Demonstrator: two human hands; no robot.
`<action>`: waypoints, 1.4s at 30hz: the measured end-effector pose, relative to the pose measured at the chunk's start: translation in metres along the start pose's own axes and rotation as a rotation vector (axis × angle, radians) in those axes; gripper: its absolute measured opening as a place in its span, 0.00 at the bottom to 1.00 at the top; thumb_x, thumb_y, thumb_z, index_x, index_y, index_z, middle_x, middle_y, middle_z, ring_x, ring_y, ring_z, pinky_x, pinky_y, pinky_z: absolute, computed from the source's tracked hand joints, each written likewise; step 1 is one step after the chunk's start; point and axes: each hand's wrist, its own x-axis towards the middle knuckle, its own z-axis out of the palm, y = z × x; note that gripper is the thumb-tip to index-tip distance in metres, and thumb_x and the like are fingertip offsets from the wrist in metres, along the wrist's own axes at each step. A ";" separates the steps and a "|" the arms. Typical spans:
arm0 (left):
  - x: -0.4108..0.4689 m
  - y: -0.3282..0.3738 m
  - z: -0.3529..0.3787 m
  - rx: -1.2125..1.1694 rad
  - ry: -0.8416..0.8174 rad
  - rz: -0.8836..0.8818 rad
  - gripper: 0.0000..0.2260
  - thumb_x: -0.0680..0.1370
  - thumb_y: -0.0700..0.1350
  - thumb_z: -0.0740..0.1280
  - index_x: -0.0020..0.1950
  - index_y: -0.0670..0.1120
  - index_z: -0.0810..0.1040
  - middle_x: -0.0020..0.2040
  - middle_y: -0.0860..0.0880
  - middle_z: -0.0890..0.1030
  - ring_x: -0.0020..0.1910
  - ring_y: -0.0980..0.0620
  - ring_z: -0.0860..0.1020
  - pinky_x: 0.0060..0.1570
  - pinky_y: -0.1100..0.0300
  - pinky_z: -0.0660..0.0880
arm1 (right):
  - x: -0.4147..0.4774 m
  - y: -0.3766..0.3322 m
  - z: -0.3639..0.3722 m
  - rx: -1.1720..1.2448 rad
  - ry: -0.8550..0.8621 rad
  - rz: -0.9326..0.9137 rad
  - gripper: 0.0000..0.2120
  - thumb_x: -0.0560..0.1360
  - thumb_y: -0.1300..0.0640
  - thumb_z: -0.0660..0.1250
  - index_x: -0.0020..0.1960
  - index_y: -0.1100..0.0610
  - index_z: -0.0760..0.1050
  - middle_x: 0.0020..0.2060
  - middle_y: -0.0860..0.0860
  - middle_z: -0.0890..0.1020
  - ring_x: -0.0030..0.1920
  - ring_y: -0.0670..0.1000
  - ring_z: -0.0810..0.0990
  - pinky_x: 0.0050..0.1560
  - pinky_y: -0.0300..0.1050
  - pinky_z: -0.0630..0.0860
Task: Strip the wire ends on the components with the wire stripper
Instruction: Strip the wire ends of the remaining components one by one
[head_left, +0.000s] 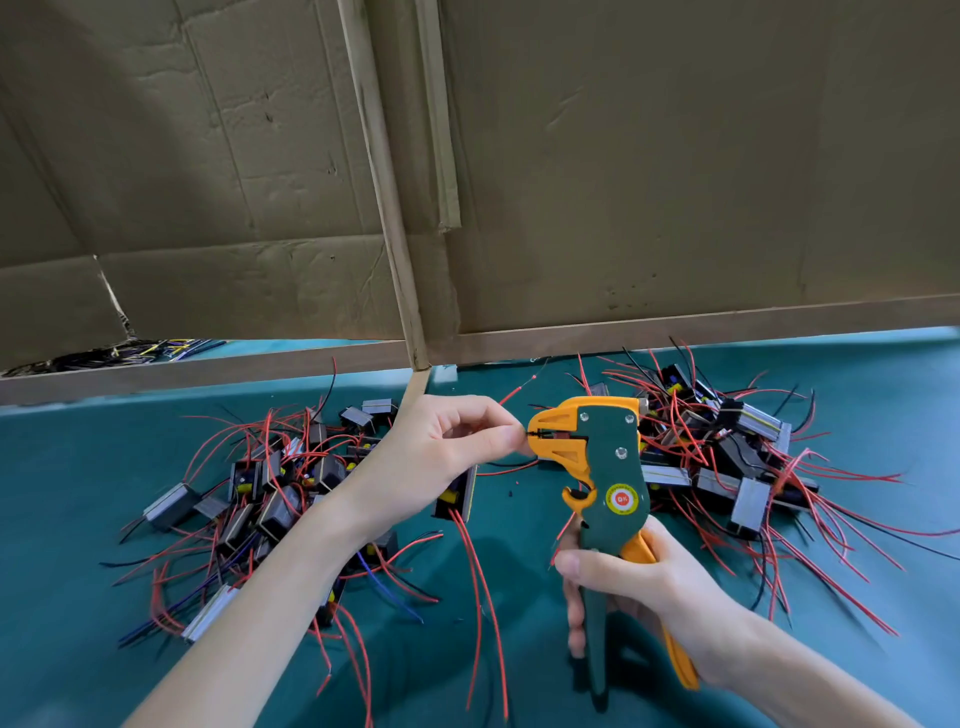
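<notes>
My right hand (631, 584) grips the handles of a green and orange wire stripper (605, 467), held upright with its orange jaws pointing left. My left hand (441, 452) pinches a thin black wire between thumb and forefinger and holds its end in the stripper's jaws. A small black component (458, 493) with red wires hangs below my left hand. A pile of components with red, black and blue wires (270, 488) lies to the left on the teal mat. A second pile (727, 447) lies to the right behind the stripper.
Cardboard walls (675, 182) on wooden frames stand right behind the piles. A gap under the left wall shows a heap of dark wires (119, 353). The teal table mat (519, 571) stretches between the two piles, with tiny insulation bits on it.
</notes>
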 end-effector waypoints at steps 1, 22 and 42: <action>0.000 0.000 0.000 -0.014 -0.006 -0.002 0.06 0.78 0.42 0.67 0.45 0.42 0.83 0.45 0.46 0.84 0.45 0.53 0.79 0.53 0.60 0.73 | 0.000 0.000 0.001 -0.001 0.006 -0.005 0.23 0.61 0.52 0.78 0.45 0.64 0.71 0.30 0.64 0.77 0.27 0.60 0.77 0.32 0.50 0.77; 0.001 -0.002 -0.004 0.120 0.092 -0.052 0.08 0.80 0.40 0.64 0.47 0.46 0.83 0.29 0.66 0.77 0.33 0.69 0.74 0.39 0.80 0.65 | 0.009 0.000 0.000 0.272 -0.069 -0.037 0.13 0.64 0.65 0.75 0.48 0.63 0.80 0.40 0.66 0.79 0.40 0.66 0.81 0.44 0.57 0.79; 0.074 0.086 0.043 -0.681 0.629 0.169 0.08 0.78 0.37 0.65 0.45 0.47 0.82 0.36 0.52 0.79 0.32 0.59 0.76 0.29 0.70 0.70 | 0.024 0.001 -0.020 0.582 0.121 0.067 0.12 0.65 0.67 0.67 0.48 0.64 0.74 0.40 0.63 0.80 0.41 0.63 0.83 0.45 0.57 0.82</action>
